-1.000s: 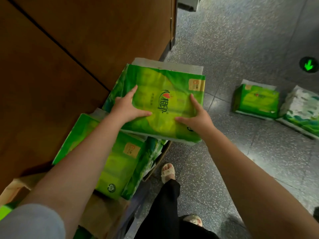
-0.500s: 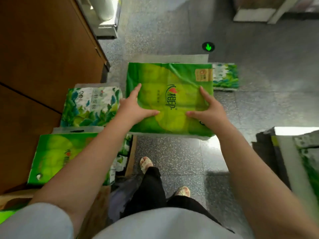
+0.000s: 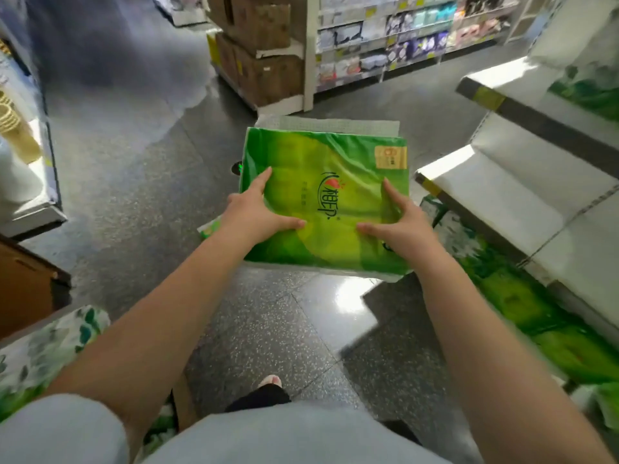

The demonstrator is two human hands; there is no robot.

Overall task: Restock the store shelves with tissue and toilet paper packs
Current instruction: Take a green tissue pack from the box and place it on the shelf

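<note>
A large green tissue pack (image 3: 330, 175) with a red-and-black logo is held flat above the floor, in the middle of the head view. My left hand (image 3: 254, 217) grips its near left edge, thumb lying on top. My right hand (image 3: 400, 227) grips the near right edge the same way. White store shelves (image 3: 502, 192) stand just to the right of the pack; their two lit boards look bare. Green packs (image 3: 522, 298) lie along the bottom level below them, blurred.
White-and-green floral packs (image 3: 50, 349) sit in a carton at the lower left, beside a brown cabinet (image 3: 23, 289). Stacked cardboard boxes (image 3: 264, 48) and stocked far shelves (image 3: 402, 38) close the aisle ahead. A display unit (image 3: 33, 209) stands on the left. My foot (image 3: 269, 381) is on the grey floor.
I have turned from the carton by the brown cabinet toward the aisle and the white shelves on the right, carrying the green pack along. Both hands keep the same hold.
</note>
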